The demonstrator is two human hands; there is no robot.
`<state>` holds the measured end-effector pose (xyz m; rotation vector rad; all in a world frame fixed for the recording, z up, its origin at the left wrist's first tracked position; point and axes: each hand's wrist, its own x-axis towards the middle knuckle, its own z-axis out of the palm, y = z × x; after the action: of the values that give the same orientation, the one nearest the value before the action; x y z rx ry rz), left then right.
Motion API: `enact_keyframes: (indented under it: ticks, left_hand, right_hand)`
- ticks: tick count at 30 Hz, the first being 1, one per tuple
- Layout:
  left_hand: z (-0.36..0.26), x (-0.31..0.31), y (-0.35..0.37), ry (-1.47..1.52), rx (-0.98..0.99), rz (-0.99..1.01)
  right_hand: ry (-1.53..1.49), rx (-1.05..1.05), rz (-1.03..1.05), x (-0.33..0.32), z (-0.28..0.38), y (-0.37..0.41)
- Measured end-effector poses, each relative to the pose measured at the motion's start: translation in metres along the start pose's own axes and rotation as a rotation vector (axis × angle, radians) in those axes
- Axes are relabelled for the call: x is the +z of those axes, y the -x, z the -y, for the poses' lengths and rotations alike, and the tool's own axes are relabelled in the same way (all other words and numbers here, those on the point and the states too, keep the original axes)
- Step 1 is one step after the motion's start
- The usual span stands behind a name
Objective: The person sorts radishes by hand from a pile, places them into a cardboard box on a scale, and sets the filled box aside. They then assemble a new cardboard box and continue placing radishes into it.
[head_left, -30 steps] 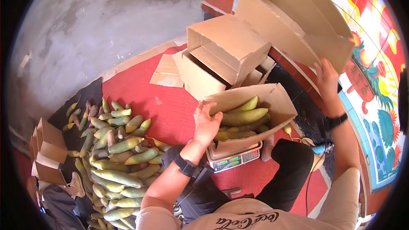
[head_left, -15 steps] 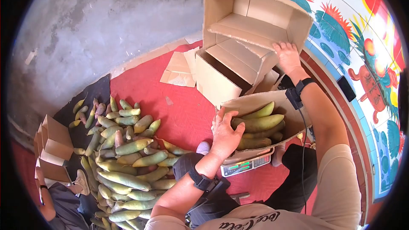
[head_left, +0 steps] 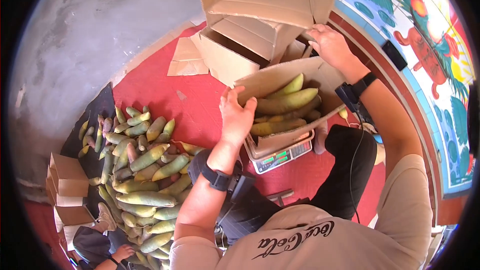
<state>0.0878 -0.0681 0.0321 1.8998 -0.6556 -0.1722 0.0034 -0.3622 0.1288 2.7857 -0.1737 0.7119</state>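
Note:
An open cardboard box [head_left: 280, 77] holding several long green-yellow fruits [head_left: 286, 102] rests on a digital scale [head_left: 280, 159]. My left hand [head_left: 236, 115] grips the box's near-left flap. My right hand [head_left: 327, 44] is at the box's far edge, where it meets the stacked empty cartons [head_left: 260, 15]; whether it grips the flap or only touches it I cannot tell. I sit on the red floor with my knees on either side of the scale.
A large heap of the same fruits [head_left: 142, 170] lies on a dark mat to my left. Small folded cartons [head_left: 67, 190] stand at the far left. A flat cardboard piece [head_left: 187, 60] lies on the floor. Another person's hand [head_left: 122, 254] shows at the bottom left. A painted wall [head_left: 430, 50] runs along the right.
My right hand left the upper empty carton and came down to the far edge of the fruit box. The left hand stays on the near flap. The view shifted.

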Motion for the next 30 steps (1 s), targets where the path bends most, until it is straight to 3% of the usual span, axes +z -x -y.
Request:
enact_keyframes:
  ticks: [10,15,21,25,30]
  left_hand:
    - [0.026,0.007,-0.017,0.122,-0.136,0.018]
    - [0.012,0.005,-0.015,-0.021,-0.166,0.042]
    - [0.024,0.010,-0.020,0.009,-0.165,0.031]
    - [0.025,0.008,-0.024,0.007,-0.197,0.034]
    - [0.016,0.012,-0.016,-0.048,-0.181,0.019]
  right_hand:
    - [0.129,0.293,0.263,-0.109,-0.040,0.106]
    - [0.033,0.324,0.126,-0.167,0.006,0.158]
    - [0.110,0.423,0.149,-0.221,0.015,0.198]
    - [0.109,0.445,0.182,-0.236,0.000,0.196]
    - [0.048,0.448,0.200,-0.206,-0.019,0.204]
